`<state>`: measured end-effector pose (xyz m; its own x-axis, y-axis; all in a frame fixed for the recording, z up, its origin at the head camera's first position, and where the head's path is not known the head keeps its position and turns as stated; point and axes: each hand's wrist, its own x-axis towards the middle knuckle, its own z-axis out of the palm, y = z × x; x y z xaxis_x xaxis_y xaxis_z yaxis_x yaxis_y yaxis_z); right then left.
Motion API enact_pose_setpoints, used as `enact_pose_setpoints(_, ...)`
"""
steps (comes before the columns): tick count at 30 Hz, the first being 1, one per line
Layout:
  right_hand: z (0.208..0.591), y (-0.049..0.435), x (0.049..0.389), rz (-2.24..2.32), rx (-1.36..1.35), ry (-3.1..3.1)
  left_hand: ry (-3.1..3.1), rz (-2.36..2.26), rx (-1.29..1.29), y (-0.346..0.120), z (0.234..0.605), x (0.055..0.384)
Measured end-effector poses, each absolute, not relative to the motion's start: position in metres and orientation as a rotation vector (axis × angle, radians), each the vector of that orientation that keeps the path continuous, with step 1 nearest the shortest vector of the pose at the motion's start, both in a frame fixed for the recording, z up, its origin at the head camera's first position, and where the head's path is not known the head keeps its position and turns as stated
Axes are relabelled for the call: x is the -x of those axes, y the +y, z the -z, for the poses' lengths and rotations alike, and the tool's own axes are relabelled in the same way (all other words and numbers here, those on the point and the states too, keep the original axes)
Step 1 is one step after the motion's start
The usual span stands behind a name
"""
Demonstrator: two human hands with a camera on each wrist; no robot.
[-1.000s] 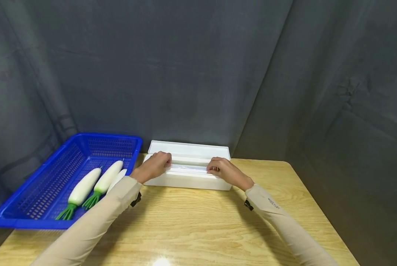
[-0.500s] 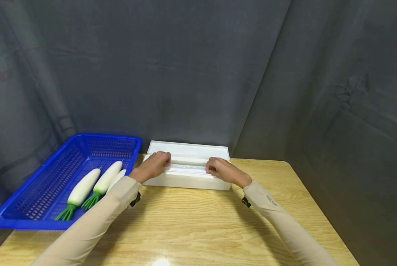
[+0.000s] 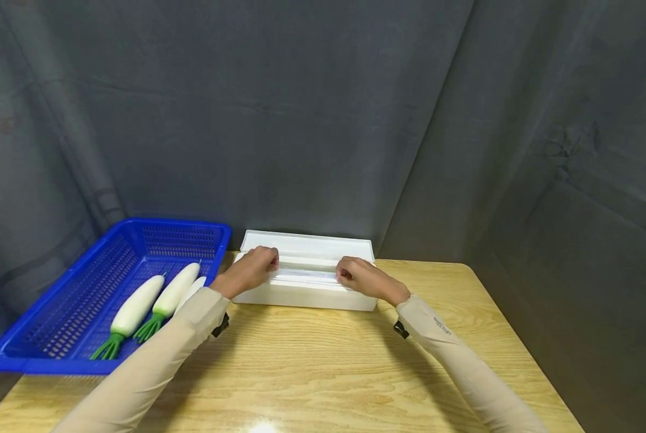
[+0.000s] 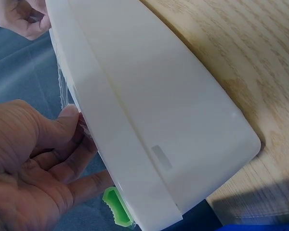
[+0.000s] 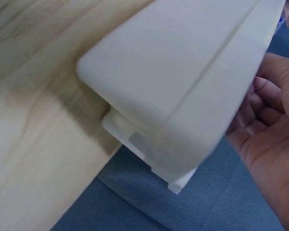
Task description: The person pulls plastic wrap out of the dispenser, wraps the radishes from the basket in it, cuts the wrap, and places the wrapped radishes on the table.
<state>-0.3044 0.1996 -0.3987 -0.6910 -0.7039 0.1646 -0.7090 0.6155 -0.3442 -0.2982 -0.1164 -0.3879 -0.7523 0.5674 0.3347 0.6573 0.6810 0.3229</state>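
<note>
A long white plastic-wrap dispenser box [image 3: 307, 297] stands at the back of the table, its lid [image 3: 308, 243] tipped back. Across its top opening shows clear plastic wrap [image 3: 305, 276]. My left hand [image 3: 250, 269] is over the left part of the opening; in the left wrist view thumb and forefinger pinch the wrap's edge [image 4: 63, 89]. A green toothed plastic piece [image 4: 117, 207] sits at the box's end below those fingers. My right hand [image 3: 367, 279] is at the right part of the opening, fingers curled at the wrap; its fingertips are hidden behind the box in the right wrist view.
At the left stands a blue plastic basket [image 3: 63, 364] holding white radishes [image 3: 138, 304] with green stems, partly behind the left forearm. The wooden table [image 3: 312, 367] ends at the right in a rounded corner. Dark grey cloth [image 3: 301, 120] hangs behind and at the sides.
Almost nothing differs. Both hands stay at the box opening; the right hand shifts very slightly, and the wrap between the hands looks a little smoother.
</note>
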Motion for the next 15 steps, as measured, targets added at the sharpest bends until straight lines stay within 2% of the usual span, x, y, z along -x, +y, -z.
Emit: enact_pose_setpoints(15,0.416,0.193,0.311,-0.929,-1.194,-2.682,-2.674,0.645,0.991,-0.117,0.389,0.299)
